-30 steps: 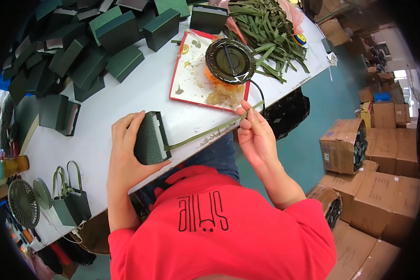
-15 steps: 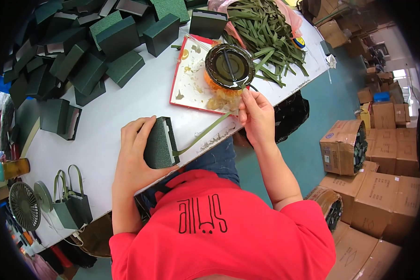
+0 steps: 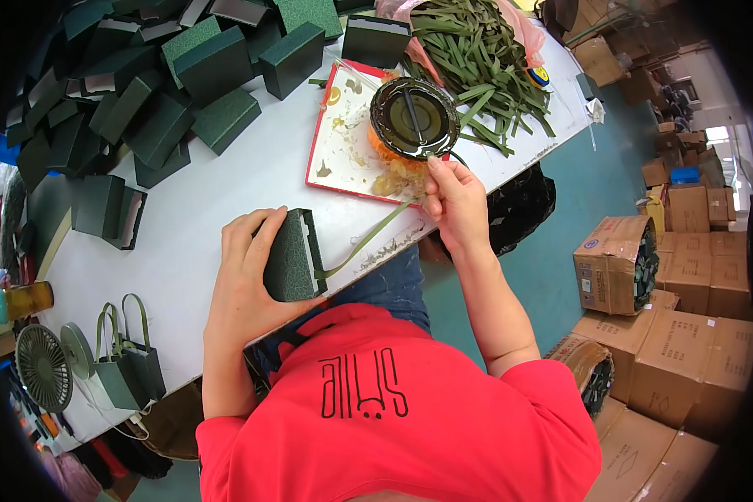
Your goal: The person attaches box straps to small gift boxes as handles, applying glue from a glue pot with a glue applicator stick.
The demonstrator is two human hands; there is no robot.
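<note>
My left hand (image 3: 244, 269) is wrapped round a small dark green box (image 3: 288, 266) at the table's near edge. From the box's open side a flat olive-green ribbon (image 3: 365, 243) runs up to my right hand (image 3: 458, 203), which pinches its far end between thumb and fingertips. Those fingertips are right at the near rim of a round black pot (image 3: 382, 134) of dark, glossy liquid with a bar across it. Amber, glue-like drips cover the pot's side. It stands on a white board with a red edge (image 3: 316, 138), spotted with residue.
Many green boxes (image 3: 219, 67) are heaped at the back left. A pile of ribbons (image 3: 468, 63) lies in a pink bag behind the pot. Two handled green boxes (image 3: 131, 374) and a small fan (image 3: 43, 368) stand at left. Cardboard cartons (image 3: 673, 368) are stacked on the floor at right.
My right hand has shifted slightly left along the pot's rim with the ribbon end. My left hand and the box have moved a little to the right.
</note>
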